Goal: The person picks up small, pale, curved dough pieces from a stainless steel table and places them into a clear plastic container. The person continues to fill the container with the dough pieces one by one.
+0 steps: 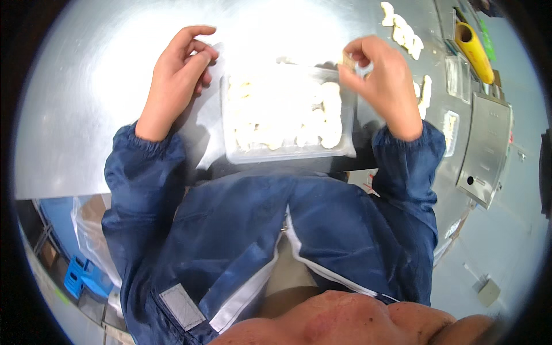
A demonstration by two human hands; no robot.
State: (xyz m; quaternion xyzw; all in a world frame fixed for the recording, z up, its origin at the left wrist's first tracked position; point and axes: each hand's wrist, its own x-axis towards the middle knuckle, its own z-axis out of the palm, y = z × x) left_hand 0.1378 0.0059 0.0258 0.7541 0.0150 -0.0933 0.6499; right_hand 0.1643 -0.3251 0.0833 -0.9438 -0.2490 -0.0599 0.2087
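A shallow clear plastic tray (284, 157) lies on the metal table (64, 142) before me, holding several pale, knobbly pieces that look like dough (331, 114). Glare washes out the tray's middle and far edge. To the left of the tray, my left hand (183, 69) is raised with its fingers curled and apart, nothing seen in it. Near the tray's far right corner, my right hand (375, 73) pinches a small tan piece (347, 61) between thumb and fingers; what it is cannot be told.
More pale pieces (403, 33) lie on the table at the upper right, others (424, 97) beyond my right wrist. Farther right are a yellow tube (476, 54), a clear container (458, 79), a small white tray (450, 133) and a stainless steel panel (487, 142). Blue plastic crates (88, 276) stand below left.
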